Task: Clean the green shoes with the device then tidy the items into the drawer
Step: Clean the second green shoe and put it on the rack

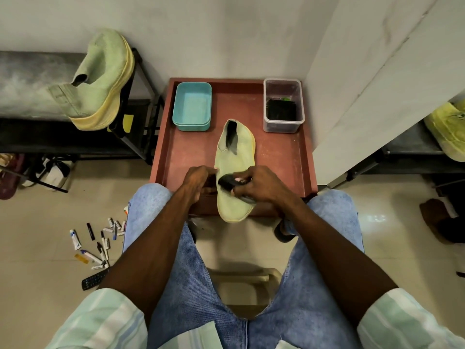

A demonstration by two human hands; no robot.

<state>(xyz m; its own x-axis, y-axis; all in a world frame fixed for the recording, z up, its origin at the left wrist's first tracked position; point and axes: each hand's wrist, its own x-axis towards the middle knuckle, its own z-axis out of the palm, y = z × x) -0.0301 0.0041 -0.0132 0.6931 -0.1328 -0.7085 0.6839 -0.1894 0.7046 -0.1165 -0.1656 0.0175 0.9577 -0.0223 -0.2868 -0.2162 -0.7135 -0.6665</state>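
Seated, knees apart in blue jeans, both forearms reaching forward over a reddish-brown drawer point(284, 157). Between the hands, a green shoe point(235, 157), lying lengthwise, toe toward the body and past the drawer's near edge, opening pointing away. Left hand point(198, 181) curled against the shoe's left side, apparently gripping the edge, though fingertips hidden. Right hand point(261, 183) closed around a dark handheld device point(227, 183), its black end pressed on the shoe's upper between the two hands. Beyond the left hand, inside the drawer, a teal container point(192, 107); beyond the right hand, a clear plastic box point(283, 107) with something dark inside. Far left of the left hand, a second green shoe point(100, 79) propped on a black rack point(130, 114). Scattered tubes and pens point(100, 243) on the floor below the left forearm.
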